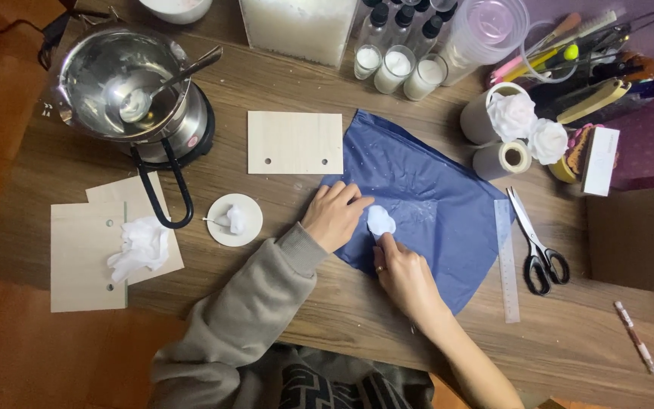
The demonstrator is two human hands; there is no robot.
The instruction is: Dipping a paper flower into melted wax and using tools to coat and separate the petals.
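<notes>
Near the wooden table's [357, 318] front edge, on the blue sheet [440, 204], both hands are pinching a small white wax petal-shaped piece [380, 220]: left hand [334, 214] steadying, right hand [403, 273] shaping. Two finished white flowers [527, 125] are sitting toward the back right; this one is looking barely started.

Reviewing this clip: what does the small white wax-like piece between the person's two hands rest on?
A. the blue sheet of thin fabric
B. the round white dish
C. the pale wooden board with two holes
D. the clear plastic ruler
A: the small white wax-like piece lies on the blue sheet of thin fabric, with the left hand beside it and the right hand touching its lower edge.
</notes>
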